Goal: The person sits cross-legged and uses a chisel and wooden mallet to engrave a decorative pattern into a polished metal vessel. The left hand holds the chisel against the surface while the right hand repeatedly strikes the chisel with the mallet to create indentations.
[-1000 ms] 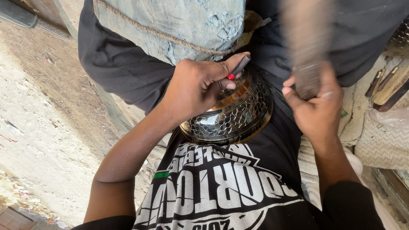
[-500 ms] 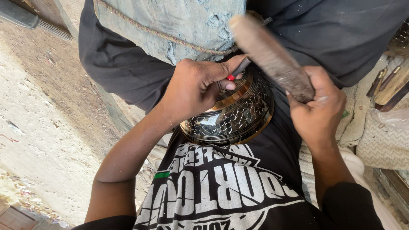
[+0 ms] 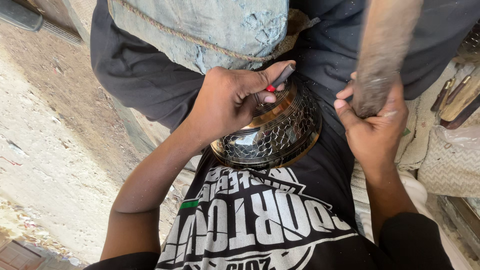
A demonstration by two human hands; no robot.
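Engraved metal bowl (image 3: 272, 135), dark with a scale-like cut pattern and a brass-coloured rim, is lying upside down in the person's lap, pressing against the black printed shirt (image 3: 260, 225). Left hand (image 3: 227, 100) is resting over the upturned base of the bowl and is pinching a slim dark punch (image 3: 281, 77) between thumb and fingers, its tip being set against the metal beside a small red mark; the exact point of contact is hidden by the fingers. Right hand (image 3: 372, 122) is clenching the lower end of a thick, worn wooden mallet (image 3: 382, 55), which is rising steeply toward the upper edge of the view, well apart from the punch. Beyond the hands, a faded denim cloth (image 3: 200, 30) with a rope-like seam is lying over the dark trousers (image 3: 135, 75). To the right, several wooden-handled tools (image 3: 460, 97) are lying on a pale woven mat (image 3: 450, 160). To the left, dusty bare ground (image 3: 45, 135) is showing beside the seated legs
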